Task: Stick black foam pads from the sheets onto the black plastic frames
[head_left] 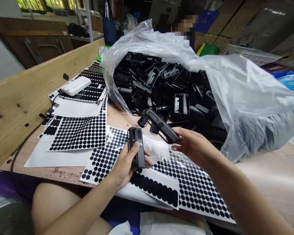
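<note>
- Your left hand [123, 164] closes around a black textured case [140, 138], thumb laid across its face, fingertips showing on the opposite side.
- Your right hand [194, 143], farther forward, pinches a second black case [161, 125] by its near end, the piece slanting toward the left hand's far side.
- Beneath both hands, a sheet of black dots [201, 186] spreads over the surface [267, 179]; a scalloped black strip [156, 189] lies just nearer than the left hand.
- Left of your left hand, more dotted paper [80, 132] lies flat, a white device [77, 85] beyond it.
- Past both hands, a plastic bag [235, 81] gapes over heaped loose cases [149, 80]; much appears left to handle, though which are finished cannot be told.
</note>
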Motion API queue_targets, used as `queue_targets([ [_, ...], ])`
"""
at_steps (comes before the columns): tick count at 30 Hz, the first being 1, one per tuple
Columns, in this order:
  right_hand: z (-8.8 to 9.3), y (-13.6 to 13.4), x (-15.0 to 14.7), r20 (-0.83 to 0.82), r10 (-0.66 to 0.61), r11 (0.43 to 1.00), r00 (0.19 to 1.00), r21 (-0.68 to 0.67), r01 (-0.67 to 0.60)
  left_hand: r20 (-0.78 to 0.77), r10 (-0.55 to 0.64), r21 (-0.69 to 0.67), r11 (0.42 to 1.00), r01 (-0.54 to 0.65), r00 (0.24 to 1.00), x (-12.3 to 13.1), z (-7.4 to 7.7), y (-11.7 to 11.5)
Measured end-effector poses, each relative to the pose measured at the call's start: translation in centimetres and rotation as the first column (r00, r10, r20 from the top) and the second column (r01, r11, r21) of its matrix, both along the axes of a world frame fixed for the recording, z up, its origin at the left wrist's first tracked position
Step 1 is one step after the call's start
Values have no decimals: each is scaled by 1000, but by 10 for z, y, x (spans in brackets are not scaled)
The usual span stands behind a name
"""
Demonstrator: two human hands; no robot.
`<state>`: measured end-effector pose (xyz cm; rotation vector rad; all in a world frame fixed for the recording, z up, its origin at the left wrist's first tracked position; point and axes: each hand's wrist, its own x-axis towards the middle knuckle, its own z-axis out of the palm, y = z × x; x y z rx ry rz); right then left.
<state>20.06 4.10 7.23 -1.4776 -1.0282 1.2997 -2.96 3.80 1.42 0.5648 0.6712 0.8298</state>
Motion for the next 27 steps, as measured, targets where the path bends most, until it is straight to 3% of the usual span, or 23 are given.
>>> queue_targets([
  [4, 17, -14, -13, -123, 109, 991, 986, -59, -117, -8, 32, -18, 999, -32, 999, 2, -1, 0],
  [7, 21, -15, -26, -310, 46, 986, 950, -139, -93, 1, 79, -18, 997, -79, 997, 3, 0, 1],
  [11, 9, -29, -47, -525, -211, 947, 824, -319, 39, 66, 154, -44, 988, -151, 986, 4, 0, 2],
  [13, 0, -40, -56, -572, -268, 928, 775, -369, 48, 83, 181, -58, 982, -177, 980, 3, 0, 3],
  [19, -15, -60, -77, -539, -126, 937, 833, -341, -79, 41, 98, -4, 995, -97, 994, 2, -1, 1],
  [22, -13, -62, -72, -352, 37, 967, 935, -223, -122, 30, 35, 15, 999, -35, 999, 2, 1, -1],
  [24, -11, -64, -59, -54, 177, 975, 983, -130, -183, 11, -3, 21, 1000, 3, 1000, 1, 2, -2],
  [25, -10, -64, -49, 146, 208, 977, 967, -83, -198, 0, -17, 13, 1000, 17, 1000, 1, 2, -2],
  [27, -12, -62, -28, 549, 149, 980, 823, 28, -196, -9, -22, -17, 1000, 22, 1000, 1, 3, -1],
])
